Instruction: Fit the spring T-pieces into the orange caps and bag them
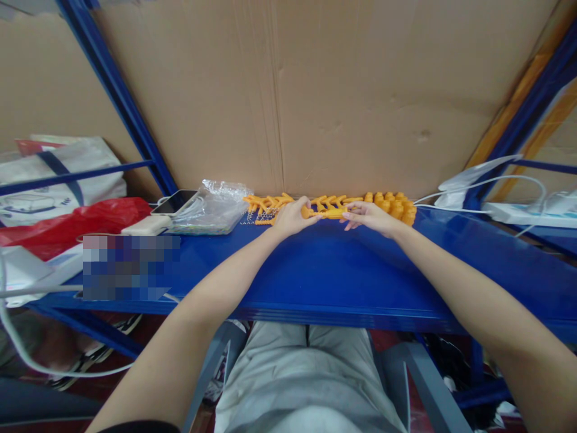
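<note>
Both hands (pixel 293 218) (pixel 367 216) grip one orange plastic piece (pixel 327 211).

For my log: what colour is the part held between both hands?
Orange part, seen in the head view.

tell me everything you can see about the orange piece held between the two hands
The orange piece is a small part in bright orange, plastic by the look of it, elongated and lying roughly level just above the blue shelf. The left hand grips its left end, where a rounded knob shows; the right hand pinches its right end. Behind it lie similar forked orange pieces and rounded orange caps. Finer detail is too small to tell.
</note>
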`<state>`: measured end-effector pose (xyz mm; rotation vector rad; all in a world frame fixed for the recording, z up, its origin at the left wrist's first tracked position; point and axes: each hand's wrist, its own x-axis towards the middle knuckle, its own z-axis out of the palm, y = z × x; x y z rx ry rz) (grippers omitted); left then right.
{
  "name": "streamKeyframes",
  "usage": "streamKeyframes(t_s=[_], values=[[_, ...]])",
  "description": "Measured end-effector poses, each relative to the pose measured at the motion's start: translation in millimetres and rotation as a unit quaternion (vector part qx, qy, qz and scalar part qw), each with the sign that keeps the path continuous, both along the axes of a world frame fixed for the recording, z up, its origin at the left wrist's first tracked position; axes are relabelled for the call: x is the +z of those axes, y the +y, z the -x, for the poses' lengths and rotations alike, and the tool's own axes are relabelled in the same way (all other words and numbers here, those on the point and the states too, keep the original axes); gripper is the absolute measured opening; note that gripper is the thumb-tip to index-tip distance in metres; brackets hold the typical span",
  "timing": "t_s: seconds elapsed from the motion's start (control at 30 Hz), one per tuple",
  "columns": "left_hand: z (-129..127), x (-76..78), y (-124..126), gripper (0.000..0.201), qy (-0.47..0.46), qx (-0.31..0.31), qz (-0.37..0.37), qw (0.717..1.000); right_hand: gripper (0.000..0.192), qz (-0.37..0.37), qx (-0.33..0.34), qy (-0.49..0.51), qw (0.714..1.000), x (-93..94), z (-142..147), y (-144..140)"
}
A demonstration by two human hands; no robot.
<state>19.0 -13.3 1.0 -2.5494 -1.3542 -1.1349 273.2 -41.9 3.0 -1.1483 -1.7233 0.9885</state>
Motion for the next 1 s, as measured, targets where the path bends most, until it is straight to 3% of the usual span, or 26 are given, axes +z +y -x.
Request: streamKeyframes(t_s=[0.4, 0.7, 1.0], values=[[1.5, -2.5, 4.9, 0.037, -0.012, -0.019, 0.004, 1.000, 0.017, 0.017, -0.008, 0.003, 1.000, 5.8, 3.9, -6.4], [2.6, -1.6, 5.6, 0.037, -0.013, -0.029, 0.008, 0.999, 0.029, 0.005, 0.021, 0.008, 1.000, 3.5, 0.9, -4.4], [2.3, -0.1, 2.8, 0.038, -0.002, -0.022, 0.013, 1.000, 0.026, 0.003, 0.012, 0.010, 1.000, 5.9, 2.5, -6.3]])
